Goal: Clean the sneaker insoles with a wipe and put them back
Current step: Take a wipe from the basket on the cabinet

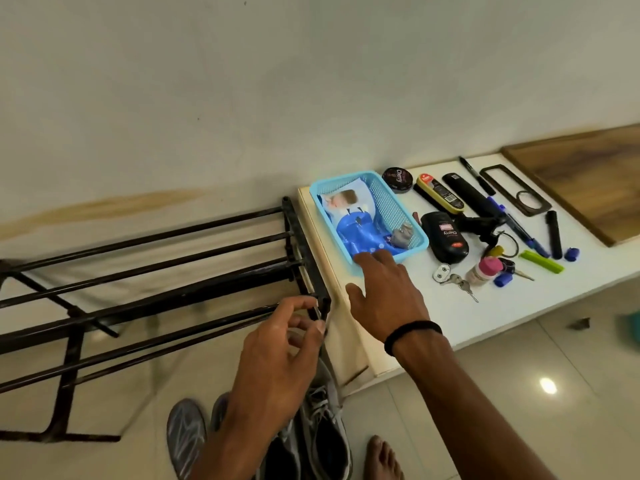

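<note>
Right hand (pixel 384 292) spread over white shelf (pixel 450 306); left hand (pixel 277 344) curled (perhaps pinching something).

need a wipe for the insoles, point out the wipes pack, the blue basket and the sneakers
wipes pack (pixel 349 216): head view, on its printed front face
blue basket (pixel 391 206): head view, on its right mesh wall
sneakers (pixel 323 420): head view, on the grey laced upper

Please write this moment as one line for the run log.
right hand: open, reaching into light blue plastic basket toward blue wipes pack | left hand: loosely curled, holds nothing visible | grey sneakers: on floor
</note>
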